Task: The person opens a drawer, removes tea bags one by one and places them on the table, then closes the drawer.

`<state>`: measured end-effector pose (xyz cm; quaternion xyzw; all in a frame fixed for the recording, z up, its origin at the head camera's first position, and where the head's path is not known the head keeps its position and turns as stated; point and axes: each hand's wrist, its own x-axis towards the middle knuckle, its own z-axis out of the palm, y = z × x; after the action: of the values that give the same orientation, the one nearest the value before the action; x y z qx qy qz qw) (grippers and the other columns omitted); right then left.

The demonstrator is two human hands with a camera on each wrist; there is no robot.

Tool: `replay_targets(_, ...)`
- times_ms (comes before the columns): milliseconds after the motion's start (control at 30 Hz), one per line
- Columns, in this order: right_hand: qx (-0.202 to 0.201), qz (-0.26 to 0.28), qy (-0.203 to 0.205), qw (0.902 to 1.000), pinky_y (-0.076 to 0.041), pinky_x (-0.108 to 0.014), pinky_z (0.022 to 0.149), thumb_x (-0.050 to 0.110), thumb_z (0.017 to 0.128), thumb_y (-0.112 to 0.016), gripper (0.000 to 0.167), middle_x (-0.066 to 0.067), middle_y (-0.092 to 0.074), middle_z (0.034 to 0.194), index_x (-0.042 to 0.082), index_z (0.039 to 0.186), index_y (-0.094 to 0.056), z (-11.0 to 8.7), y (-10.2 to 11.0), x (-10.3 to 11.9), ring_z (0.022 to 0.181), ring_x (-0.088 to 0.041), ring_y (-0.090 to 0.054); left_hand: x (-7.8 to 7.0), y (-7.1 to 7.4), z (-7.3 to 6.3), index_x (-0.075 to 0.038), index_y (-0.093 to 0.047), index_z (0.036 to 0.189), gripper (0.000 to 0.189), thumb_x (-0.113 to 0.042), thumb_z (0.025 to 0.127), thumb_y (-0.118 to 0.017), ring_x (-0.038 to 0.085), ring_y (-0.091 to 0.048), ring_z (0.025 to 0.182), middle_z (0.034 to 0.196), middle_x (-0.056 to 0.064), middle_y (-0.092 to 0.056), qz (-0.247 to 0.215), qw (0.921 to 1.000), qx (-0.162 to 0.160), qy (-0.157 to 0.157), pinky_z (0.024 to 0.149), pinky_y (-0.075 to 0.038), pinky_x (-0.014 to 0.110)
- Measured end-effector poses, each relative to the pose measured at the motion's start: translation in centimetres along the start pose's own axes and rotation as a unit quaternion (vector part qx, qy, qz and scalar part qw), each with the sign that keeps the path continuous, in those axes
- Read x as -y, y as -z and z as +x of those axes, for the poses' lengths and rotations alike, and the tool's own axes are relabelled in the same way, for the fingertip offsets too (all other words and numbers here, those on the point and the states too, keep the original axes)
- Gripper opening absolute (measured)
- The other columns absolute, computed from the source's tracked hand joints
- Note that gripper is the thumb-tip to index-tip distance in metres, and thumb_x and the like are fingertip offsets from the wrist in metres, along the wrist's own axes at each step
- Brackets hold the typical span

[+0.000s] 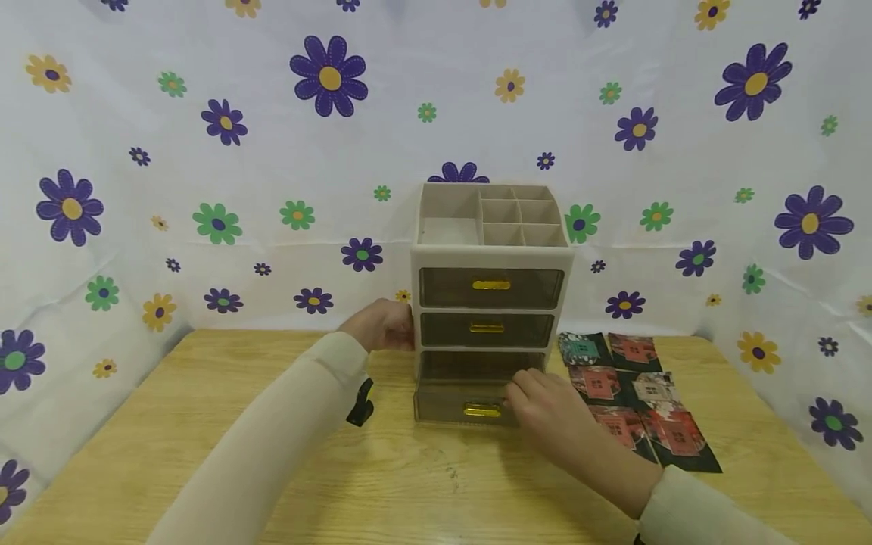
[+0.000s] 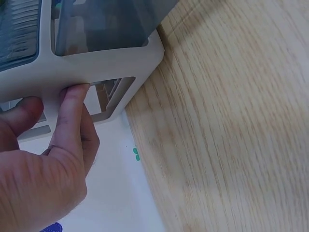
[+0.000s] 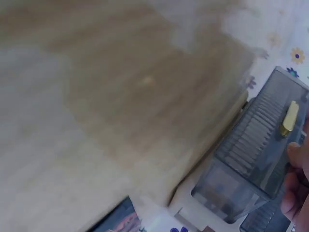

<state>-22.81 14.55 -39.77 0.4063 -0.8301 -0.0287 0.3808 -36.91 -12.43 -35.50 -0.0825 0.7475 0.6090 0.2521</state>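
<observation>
A cream desktop organizer stands upright on the table, with three smoky see-through drawers that have gold handles. Its bottom drawer is pulled partway out; the upper two are closed. My left hand holds the organizer's left side. In the left wrist view, the thumb and fingers of that hand pinch a post between side openings. At the bottom drawer's right front, my right hand curls its fingers over the upper edge. The right wrist view shows this hand beside the gold handle, partly cut off.
Right of the organizer lie several flat dark pieces printed with house pictures, set close together. Open compartments top the organizer. A flowered cloth hangs behind the wooden table. A black wrist device shows by the left sleeve.
</observation>
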Motion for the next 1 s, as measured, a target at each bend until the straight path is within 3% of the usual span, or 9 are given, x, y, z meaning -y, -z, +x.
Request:
replay_targets(300, -0.014, 0.041, -0.043, 0.9981, -0.057, -0.028, 0.059, 0.004, 0.076, -0.085, 0.019, -0.004, -0.061, 0.075, 0.004, 0.077, -0.066, 0.6, -0.9, -1.4, 0.067, -0.016, -0.061, -0.6, -0.5, -0.1, -0.002, -0.055, 0.084, 0.020, 0.011, 0.085, -0.040, 0.015, -0.056, 0.061, 0.070, 0.005, -0.058, 0.008, 0.9998, -0.016, -0.003, 0.053, -0.053, 0.023)
replay_targets(633, 0.006, 0.028, -0.081, 0.9963, -0.056, -0.026, 0.052, 0.001, 0.076, -0.084, 0.016, -0.006, -0.059, 0.074, 0.002, 0.079, -0.068, 1.4, -2.3, -2.6, 0.060, -0.015, -0.061, -0.6, -0.9, -0.1, -0.003, -0.057, 0.080, 0.023, 0.013, 0.085, -0.041, 0.014, -0.057, 0.061, 0.070, 0.005, -0.058, 0.001, 0.9999, -0.010, -0.002, 0.055, -0.054, 0.022)
replay_targets(867, -0.018, 0.017, -0.092, 0.9954, -0.053, -0.028, 0.046, 0.002, 0.079, -0.082, 0.013, -0.007, -0.057, 0.071, 0.001, 0.077, -0.069, 1.6, -3.2, -3.6, 0.054, -0.016, -0.057, -0.7, -1.2, 0.1, -0.002, -0.056, 0.081, 0.020, 0.013, 0.085, -0.043, 0.015, -0.057, 0.060, 0.068, 0.005, -0.059, 0.004, 0.9998, -0.016, -0.009, 0.053, -0.054, 0.023)
replay_targets(1000, -0.010, -0.009, -0.089, 0.9959, -0.052, -0.030, 0.042, 0.007, 0.083, -0.080, 0.016, -0.008, -0.057, 0.071, 0.002, 0.077, -0.067, 1.5, -3.5, -3.6, 0.050, -0.016, -0.055, -0.8, -1.3, 0.1, -0.003, -0.057, 0.081, 0.021, 0.013, 0.086, -0.043, 0.015, -0.057, 0.061, 0.069, 0.004, -0.059, 0.006, 1.0000, -0.005, -0.004, 0.055, -0.054, 0.023)
